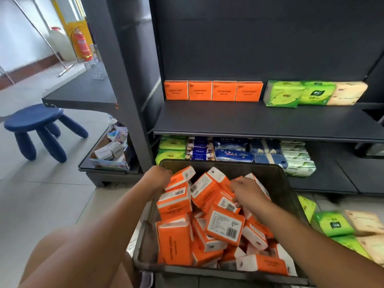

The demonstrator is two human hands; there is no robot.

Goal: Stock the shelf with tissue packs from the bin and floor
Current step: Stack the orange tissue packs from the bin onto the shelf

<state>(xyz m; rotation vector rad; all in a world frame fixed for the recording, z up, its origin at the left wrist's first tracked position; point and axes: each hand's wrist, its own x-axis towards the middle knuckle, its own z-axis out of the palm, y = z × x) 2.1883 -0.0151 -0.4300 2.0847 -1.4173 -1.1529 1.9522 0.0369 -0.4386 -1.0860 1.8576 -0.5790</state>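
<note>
Orange-and-white tissue packs [174, 242], dark grey bin [279, 177], blue stool [33, 119], perhaps black shelf [249, 121]

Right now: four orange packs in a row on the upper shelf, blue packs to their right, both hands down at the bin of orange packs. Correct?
One slip. In the head view, the packs to the right of the four orange packs on the shelf are green packs and a beige pack, not blue. The rest holds: left hand and right hand are at the bin.
</note>
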